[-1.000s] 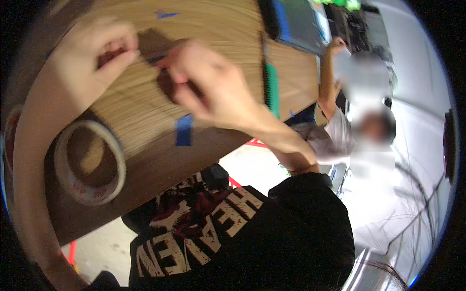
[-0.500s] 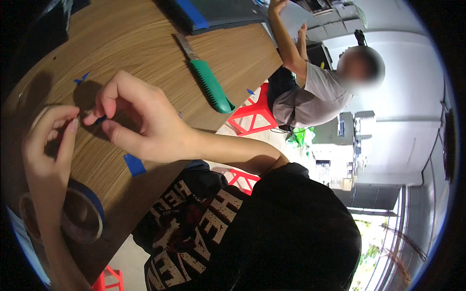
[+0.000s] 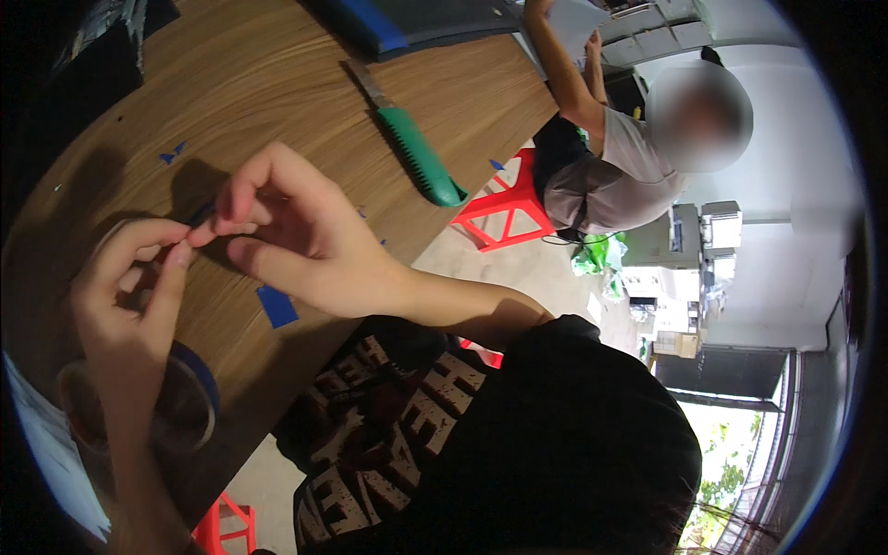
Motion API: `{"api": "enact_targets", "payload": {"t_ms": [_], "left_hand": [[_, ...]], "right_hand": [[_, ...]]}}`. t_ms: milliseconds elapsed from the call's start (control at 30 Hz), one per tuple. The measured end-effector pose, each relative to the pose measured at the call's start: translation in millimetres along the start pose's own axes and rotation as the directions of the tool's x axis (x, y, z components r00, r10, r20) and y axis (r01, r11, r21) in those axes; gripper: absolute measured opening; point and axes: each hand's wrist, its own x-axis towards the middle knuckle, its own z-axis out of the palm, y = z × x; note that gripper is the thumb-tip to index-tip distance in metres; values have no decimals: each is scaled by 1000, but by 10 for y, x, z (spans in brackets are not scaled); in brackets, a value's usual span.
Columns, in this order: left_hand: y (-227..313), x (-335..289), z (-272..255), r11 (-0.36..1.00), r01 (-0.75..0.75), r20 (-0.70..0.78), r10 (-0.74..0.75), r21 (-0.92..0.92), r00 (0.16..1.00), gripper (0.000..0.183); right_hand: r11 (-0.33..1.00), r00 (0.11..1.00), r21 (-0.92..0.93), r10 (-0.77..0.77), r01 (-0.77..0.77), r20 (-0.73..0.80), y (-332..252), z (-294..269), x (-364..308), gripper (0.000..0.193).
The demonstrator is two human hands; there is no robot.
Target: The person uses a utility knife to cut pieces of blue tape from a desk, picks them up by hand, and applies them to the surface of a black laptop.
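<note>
My left hand is raised over the table, thumb and forefinger pinched together. What lies between those fingertips is too small to make out. My right hand meets it there, its fingers curled and the thumb a little apart. A small dark-blue bit of tape shows at the fingertips of the right hand, partly hidden. Below the right hand, a blue tape piece lies on the wooden table. A roll of blue tape stands behind my left wrist, which covers part of it.
A green-handled knife or saw lies beyond my right hand. Blue scraps dot the tabletop. A dark panel with a blue strip rests at the far edge. Another person sits on a red stool to the right.
My hands have come together, the left fingertips now touching the right ones. The whole view has shifted slightly, so the table and the knife appear farther right.
</note>
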Motion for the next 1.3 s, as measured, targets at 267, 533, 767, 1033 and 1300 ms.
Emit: {"api": "enact_targets", "payload": {"t_ms": [267,533,767,1033,1300], "left_hand": [[21,33,-145,999,31,7,-32,34,999,7],[27,28,-301,977,-89,233,135,-196,963,13],[73,12,-337,975,-181,217,205,-126,954,12],[43,15,-311,988,-129,230,146,-87,962,8],[-85,46,-277,927,154,360,-22,-343,933,15]], "right_hand": [[980,995,183,90,-81,-43,-5,66,-28,27],[934,989,333,147,-132,-20,-232,170,-87,23],[935,988,318,154,-156,33,-248,127,-128,23],[934,982,304,186,-186,28,-253,104,-145,20],[943,985,287,174,-167,4,-208,26,-141,16]]}}
